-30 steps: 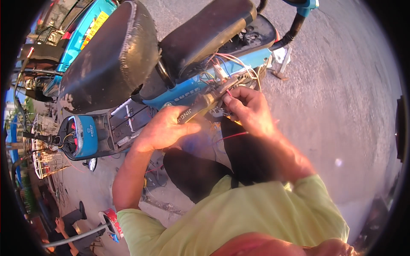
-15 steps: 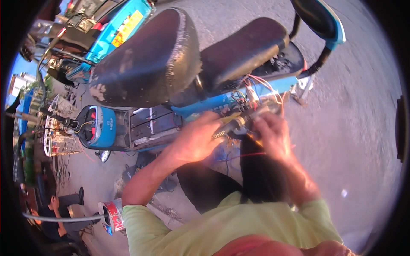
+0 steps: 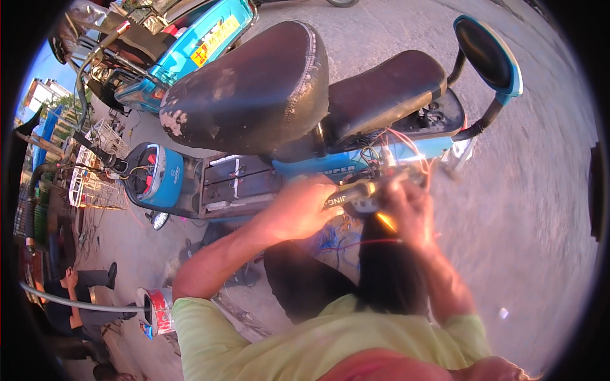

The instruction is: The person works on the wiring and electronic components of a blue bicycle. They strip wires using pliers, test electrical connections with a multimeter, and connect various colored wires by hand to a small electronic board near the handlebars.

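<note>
My left hand point(image 3: 304, 206) is wrapped round a tool with a thick black-and-yellow handle point(image 3: 351, 193), which points right toward my other hand. My right hand point(image 3: 406, 206) is closed at the tool's far end, its fingers bent together. What it pinches is blurred and partly hidden. An orange-yellow bright patch point(image 3: 386, 221) shows just below those fingers. Pink and red wires point(image 3: 406, 141) loop out of the side of a blue electric scooter point(image 3: 305, 168) right behind my hands. A thin red wire point(image 3: 365, 242) runs beneath them.
Over the scooter stands its raised black seat point(image 3: 248, 89), beside the rear seat point(image 3: 387, 95) and backrest point(image 3: 486, 54). Dark battery blocks point(image 3: 235, 181) lie in the footwell. A red-and-white bucket point(image 3: 159, 311) stands at lower left, near a seated person point(image 3: 73, 298). Another blue vehicle point(image 3: 190, 54) is behind.
The whole view has shifted, so the scooter sits slightly lower and farther right. My hands stay together at the wires, still holding the tool.
</note>
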Motion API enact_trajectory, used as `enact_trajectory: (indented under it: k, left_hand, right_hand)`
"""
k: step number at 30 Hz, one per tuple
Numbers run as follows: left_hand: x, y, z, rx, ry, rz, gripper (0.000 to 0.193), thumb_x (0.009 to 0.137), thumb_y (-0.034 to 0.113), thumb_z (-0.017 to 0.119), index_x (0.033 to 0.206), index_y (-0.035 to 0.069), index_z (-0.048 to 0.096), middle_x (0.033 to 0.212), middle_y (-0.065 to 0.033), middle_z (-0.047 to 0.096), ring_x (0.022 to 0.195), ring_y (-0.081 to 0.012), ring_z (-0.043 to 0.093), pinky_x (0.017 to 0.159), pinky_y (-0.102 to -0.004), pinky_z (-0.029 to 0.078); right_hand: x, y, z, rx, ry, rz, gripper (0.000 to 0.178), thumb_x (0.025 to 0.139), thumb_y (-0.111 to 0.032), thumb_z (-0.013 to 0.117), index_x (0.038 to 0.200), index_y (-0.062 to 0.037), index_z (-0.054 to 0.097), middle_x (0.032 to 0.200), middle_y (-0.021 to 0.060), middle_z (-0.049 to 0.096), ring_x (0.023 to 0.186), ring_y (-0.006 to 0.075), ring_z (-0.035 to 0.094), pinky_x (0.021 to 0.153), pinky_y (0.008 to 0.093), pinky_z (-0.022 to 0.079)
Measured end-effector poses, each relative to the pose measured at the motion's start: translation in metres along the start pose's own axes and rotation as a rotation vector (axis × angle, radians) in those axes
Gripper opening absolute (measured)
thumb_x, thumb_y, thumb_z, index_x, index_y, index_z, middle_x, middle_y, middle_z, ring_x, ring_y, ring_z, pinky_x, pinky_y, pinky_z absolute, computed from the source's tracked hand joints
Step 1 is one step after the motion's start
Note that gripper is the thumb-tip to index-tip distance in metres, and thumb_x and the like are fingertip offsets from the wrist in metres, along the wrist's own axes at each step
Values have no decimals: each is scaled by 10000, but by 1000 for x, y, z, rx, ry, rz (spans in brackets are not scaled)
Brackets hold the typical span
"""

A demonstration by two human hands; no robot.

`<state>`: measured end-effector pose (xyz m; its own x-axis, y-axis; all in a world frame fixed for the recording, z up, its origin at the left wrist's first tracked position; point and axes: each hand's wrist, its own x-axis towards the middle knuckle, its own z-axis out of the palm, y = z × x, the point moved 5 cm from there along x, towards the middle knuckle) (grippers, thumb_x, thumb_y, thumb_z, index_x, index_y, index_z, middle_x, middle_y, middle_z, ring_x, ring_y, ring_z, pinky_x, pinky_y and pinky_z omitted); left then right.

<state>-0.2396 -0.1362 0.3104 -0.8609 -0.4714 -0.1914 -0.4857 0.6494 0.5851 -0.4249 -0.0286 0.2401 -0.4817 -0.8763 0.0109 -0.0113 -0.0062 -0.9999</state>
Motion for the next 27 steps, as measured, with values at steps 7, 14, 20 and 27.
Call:
enact_trajectory:
  k: [7, 14, 20, 27]
  left_hand:
    - [-6, 4, -5, 147, 218, 72, 238, 877, 202, 753, 990, 13, 661, 1026, -149, 647, 948, -390, 647, 809, -482, 533]
    - [-6, 1, 1, 177, 314, 160, 241, 872, 193, 749, 1025, 25, 668, 1072, -143, 654, 966, -393, 646, 814, -475, 540]
    - [-3, -10, 15, -360, -211, -74, 317, 881, 169, 735, 1167, 41, 688, 1111, -170, 663, 1039, -317, 655, 905, -408, 515]
    - [-1, -2, 13, -254, -95, 53, 210, 865, 170, 725, 1003, 16, 686, 1038, -195, 609, 1070, -366, 603, 951, -469, 481]
  right_hand:
    - [0, -3, 0, 39, -3, 42, 369, 1041, -310, 635, 900, 20, 716, 731, -9, 656, 660, 65, 537, 589, 259, 440]
    - [-3, -8, 0, 97, 27, 45, 361, 1064, -289, 600, 867, 4, 676, 736, -13, 629, 649, 52, 506, 588, 236, 422]
    - [-4, -2, 5, 39, -44, 74, 390, 1085, -318, 538, 891, 4, 644, 690, 5, 583, 612, 83, 512, 569, 255, 420]
    - [-7, -1, 4, -6, -107, -47, 427, 1095, -351, 473, 919, -4, 648, 684, 1, 561, 633, 89, 515, 579, 266, 408]
